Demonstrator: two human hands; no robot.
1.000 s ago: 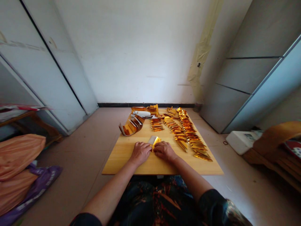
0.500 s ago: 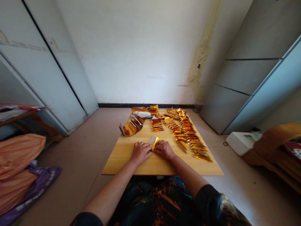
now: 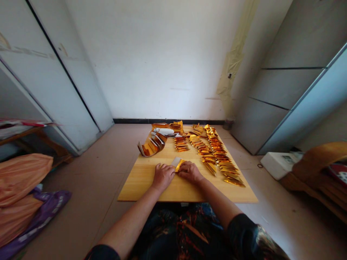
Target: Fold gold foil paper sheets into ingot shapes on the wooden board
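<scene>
Left hand (image 3: 163, 176): fingers bent over the near left edge of a gold-and-white sheet (image 3: 177, 163), pressing it.
Right hand (image 3: 190, 172): fingers curled onto its right side.
Sheet: flat on the wooden board (image 3: 141, 180), left of folded gold pieces (image 3: 221, 159).
</scene>
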